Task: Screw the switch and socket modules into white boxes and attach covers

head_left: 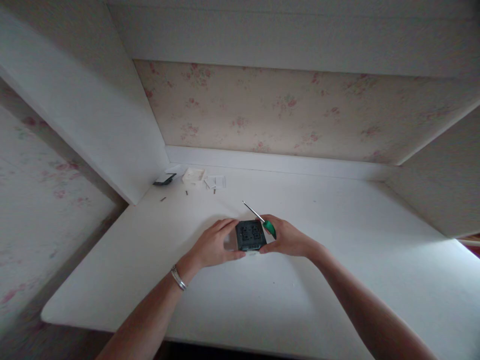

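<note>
A square black wall socket (pixel 250 235), with a white part showing under its near edge, sits between my two hands over the white tabletop. My left hand (pixel 217 243) grips its left side, thumb at the near corner and fingers at the far one. On the right side, the thumb and fingers of my right hand (pixel 283 236) press against the socket. A screwdriver (pixel 269 228) with a green handle is tucked in that same hand, its metal shaft pointing up and left past the socket. Whether the socket touches the table is hard to tell.
Toward the back left lie a black frame-like piece (pixel 165 179), an open white box (pixel 194 177) and a white printed sheet (pixel 215 182). Several small screws, one a dark screw (pixel 163 199), are scattered before them. White panels and a papered wall (pixel 262 110) enclose the table (pixel 356 225).
</note>
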Action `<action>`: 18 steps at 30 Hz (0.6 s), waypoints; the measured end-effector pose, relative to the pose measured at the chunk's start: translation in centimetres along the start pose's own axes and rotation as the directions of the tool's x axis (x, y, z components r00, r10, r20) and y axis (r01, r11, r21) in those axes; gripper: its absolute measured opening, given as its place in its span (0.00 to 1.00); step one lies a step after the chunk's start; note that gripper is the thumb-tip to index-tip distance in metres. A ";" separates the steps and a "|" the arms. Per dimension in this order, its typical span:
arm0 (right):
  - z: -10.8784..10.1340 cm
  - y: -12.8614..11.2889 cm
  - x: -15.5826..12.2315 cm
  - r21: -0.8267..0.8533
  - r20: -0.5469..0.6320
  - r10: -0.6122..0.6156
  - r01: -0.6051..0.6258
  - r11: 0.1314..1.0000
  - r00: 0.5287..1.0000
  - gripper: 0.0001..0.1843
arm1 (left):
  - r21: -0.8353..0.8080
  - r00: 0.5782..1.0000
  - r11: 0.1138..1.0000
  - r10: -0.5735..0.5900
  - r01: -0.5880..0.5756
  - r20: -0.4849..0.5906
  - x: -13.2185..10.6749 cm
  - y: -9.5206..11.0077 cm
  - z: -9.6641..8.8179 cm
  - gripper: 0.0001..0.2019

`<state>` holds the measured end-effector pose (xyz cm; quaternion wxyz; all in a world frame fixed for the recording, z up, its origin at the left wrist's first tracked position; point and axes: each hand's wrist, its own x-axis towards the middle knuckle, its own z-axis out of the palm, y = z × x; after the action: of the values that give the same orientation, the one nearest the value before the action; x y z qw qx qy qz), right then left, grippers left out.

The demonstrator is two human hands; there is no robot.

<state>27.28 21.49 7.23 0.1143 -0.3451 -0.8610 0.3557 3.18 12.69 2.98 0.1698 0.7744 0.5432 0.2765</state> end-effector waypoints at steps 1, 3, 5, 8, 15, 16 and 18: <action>0.0 0.0 0.0 -0.006 -0.011 0.008 -0.008 1.000 1.000 0.40 | 0.000 1.000 1.000 0.004 -0.004 -0.001 0.0 0.0 0.0 0.40; 0.1 0.1 -0.1 -0.008 -0.015 0.016 -0.016 1.000 1.000 0.40 | 0.002 1.000 1.000 0.006 -0.006 0.001 0.1 0.0 0.1 0.39; 0.1 0.1 -0.1 -0.003 0.001 0.012 -0.012 1.000 1.000 0.39 | 0.008 1.000 1.000 0.005 -0.005 0.006 0.1 0.0 0.2 0.40; 0.1 0.0 -0.1 -0.006 0.017 0.007 -0.007 1.000 1.000 0.40 | 0.018 1.000 1.000 0.004 -0.004 0.007 0.0 -0.1 0.3 0.41; 0.0 -0.2 -0.3 -0.002 0.032 -0.013 0.013 1.000 0.999 0.40 | -0.008 1.000 1.000 0.009 -0.009 0.019 0.2 -0.1 0.4 0.39; -0.1 -0.2 -0.4 -0.008 0.030 -0.013 0.013 1.000 0.999 0.40 | -0.012 1.000 1.000 0.009 -0.008 0.020 0.2 -0.1 0.4 0.39; -0.1 -0.1 -0.5 -0.021 0.031 -0.012 0.013 1.000 0.999 0.40 | -0.017 1.000 1.000 0.008 -0.008 0.023 0.2 -0.1 0.5 0.40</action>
<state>27.64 21.14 7.41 0.0996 -0.3355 -0.8686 0.3509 3.43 12.91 2.56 0.1816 0.7782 0.5357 0.2730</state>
